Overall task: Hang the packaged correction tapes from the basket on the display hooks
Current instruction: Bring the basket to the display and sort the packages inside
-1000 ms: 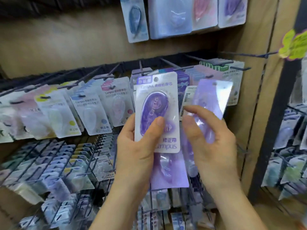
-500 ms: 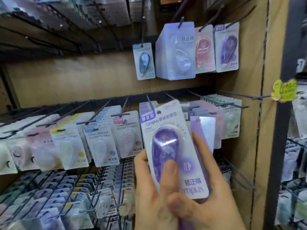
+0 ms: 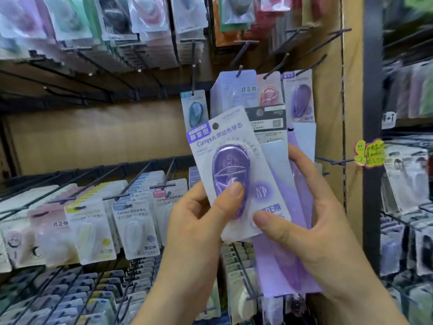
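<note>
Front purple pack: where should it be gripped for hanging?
Probably by the lower part of the pack, from below, thumb on the blister as the left hand has it: the hang hole sits at the top and must stay free.

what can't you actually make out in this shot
Head view only:
- The basket: outside the frame, so remaining stock is unknown.
- The rear packs: mostly covered by the front purple pack and the right hand; their count is unclear.
- The front pack's lower print: under the right thumb.
- Fingers of the left hand: behind the pack.
- The top-row packs: blurred and cut by the top edge; print unreadable.
</note>
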The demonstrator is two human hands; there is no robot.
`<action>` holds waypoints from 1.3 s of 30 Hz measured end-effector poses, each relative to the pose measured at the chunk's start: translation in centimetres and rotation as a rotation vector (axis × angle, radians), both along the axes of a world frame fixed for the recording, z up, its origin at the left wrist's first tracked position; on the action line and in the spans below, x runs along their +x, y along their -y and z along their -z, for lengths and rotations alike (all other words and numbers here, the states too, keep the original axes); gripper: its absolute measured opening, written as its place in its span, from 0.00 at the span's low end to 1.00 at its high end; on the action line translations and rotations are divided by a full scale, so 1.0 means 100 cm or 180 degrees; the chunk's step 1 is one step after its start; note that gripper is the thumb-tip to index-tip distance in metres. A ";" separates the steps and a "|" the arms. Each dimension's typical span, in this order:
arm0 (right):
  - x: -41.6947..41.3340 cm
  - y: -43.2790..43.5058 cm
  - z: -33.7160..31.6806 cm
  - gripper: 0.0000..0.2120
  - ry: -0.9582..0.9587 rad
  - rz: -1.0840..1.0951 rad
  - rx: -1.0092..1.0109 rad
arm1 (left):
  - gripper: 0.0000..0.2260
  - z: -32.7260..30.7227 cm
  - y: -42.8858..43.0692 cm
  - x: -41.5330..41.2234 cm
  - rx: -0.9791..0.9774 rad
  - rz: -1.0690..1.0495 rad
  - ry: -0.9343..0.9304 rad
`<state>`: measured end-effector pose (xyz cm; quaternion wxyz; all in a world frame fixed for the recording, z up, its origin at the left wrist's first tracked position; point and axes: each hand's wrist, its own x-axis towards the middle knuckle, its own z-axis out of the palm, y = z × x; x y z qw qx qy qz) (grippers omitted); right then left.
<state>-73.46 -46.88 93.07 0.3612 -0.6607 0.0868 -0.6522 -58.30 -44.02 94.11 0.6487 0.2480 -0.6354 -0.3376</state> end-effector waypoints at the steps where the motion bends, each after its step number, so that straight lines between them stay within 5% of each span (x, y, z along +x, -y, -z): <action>1: -0.004 0.003 -0.003 0.43 0.0024 -0.0174 -0.0012 | 0.14 -0.002 -0.005 0.001 0.0086 0.0571 -0.0250; 6: -0.017 0.008 -0.014 0.41 0.0119 -0.0354 -0.0091 | 0.17 -0.021 0.007 0.002 0.0513 0.0525 -0.0601; 14: -0.050 0.016 -0.032 0.43 -0.0134 0.1512 -0.0516 | 0.18 -0.063 0.024 -0.008 0.0389 -0.0243 0.0520; 20: -0.082 0.029 -0.047 0.42 0.0067 0.1527 -0.0540 | 0.07 -0.090 0.050 -0.019 0.0214 -0.0703 0.0932; 39: -0.137 0.068 -0.039 0.46 0.0355 0.2107 -0.0623 | 0.07 -0.142 0.145 -0.137 0.0236 -0.0684 0.1149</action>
